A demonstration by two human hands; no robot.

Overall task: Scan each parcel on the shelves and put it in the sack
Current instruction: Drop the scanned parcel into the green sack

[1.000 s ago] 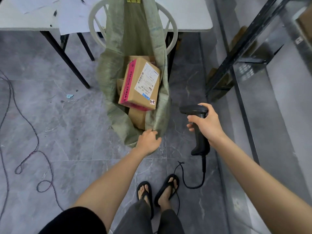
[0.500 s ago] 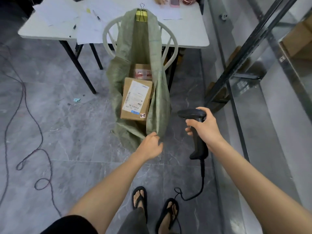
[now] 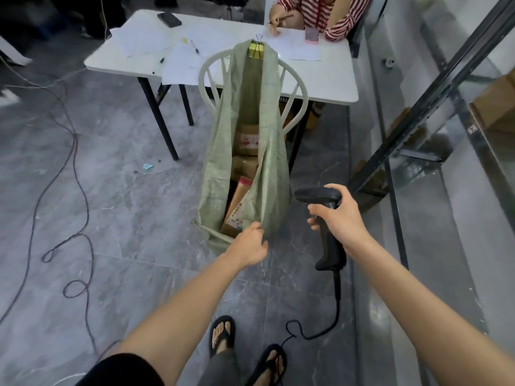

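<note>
A green woven sack (image 3: 274, 174) hangs from a white chair (image 3: 300, 91), fastened with a yellow binder clip (image 3: 256, 50), its mouth gaping. The left hand (image 3: 249, 243) pinches the sack's near edge in curled fingers (image 3: 257, 229). Cardboard parcels (image 3: 237, 210) lie inside, the nearest showing its label. The right hand (image 3: 341, 220) is wrapped round a black barcode scanner (image 3: 317, 195) just beside the sack, its cable trailing on the floor.

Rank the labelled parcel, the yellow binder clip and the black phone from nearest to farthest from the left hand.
1. Labelled parcel, in the sack just beyond the left hand.
2. Yellow binder clip, at the sack's top.
3. Black phone, on the table's far left corner.
</note>
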